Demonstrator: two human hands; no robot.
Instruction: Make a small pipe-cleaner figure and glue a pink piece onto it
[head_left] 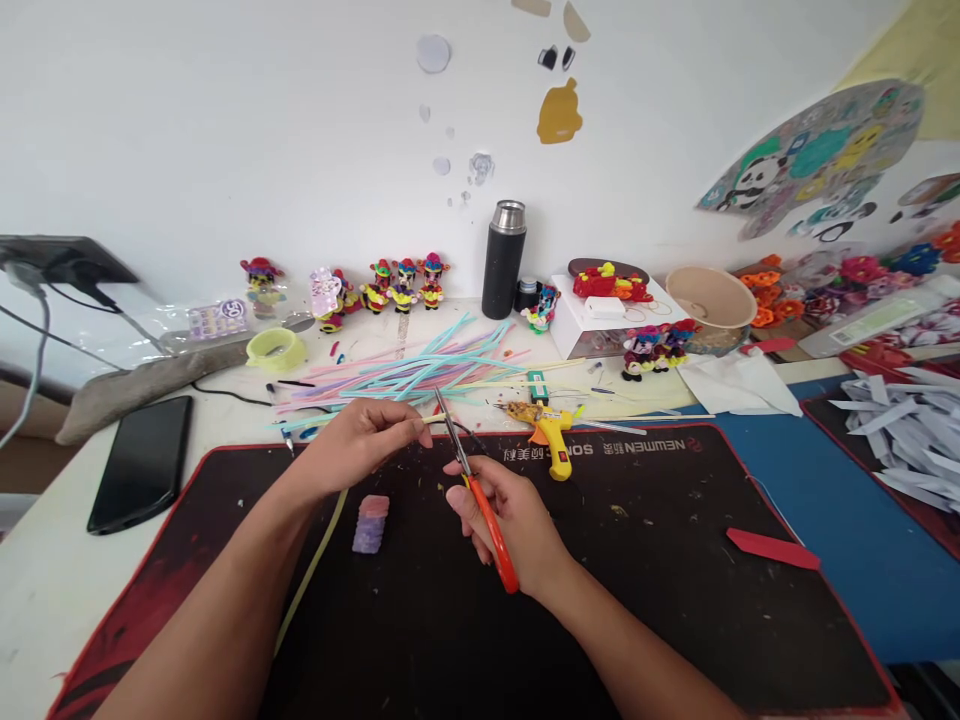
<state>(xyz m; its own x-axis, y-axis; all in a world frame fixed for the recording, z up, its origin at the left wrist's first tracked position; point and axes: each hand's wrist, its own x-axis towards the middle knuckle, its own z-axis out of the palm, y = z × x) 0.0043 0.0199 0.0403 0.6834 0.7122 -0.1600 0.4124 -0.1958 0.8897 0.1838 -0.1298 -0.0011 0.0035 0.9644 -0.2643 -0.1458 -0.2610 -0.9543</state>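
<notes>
My left hand (371, 440) has its thumb and finger pinched on a pale yellow pipe cleaner (321, 560), whose long tail hangs down past my wrist over the dark desk mat (450, 640). In my right hand (517, 520) are long-nose pliers (495, 540) with orange handles and slim metal jaws. The jaws point up and away, right beside my left fingertips; whether they touch the pipe cleaner I cannot tell. A small ribbed pink and purple piece (371, 524) lies on the mat below my left hand.
Behind my hands is a loose pile of pastel pipe cleaners (420, 370). A yellow glue gun (555, 440) rests on the mat's far edge. A black phone (142, 465) lies at left, a black flask (503, 262) by the wall, and a red strip (772, 549) at right.
</notes>
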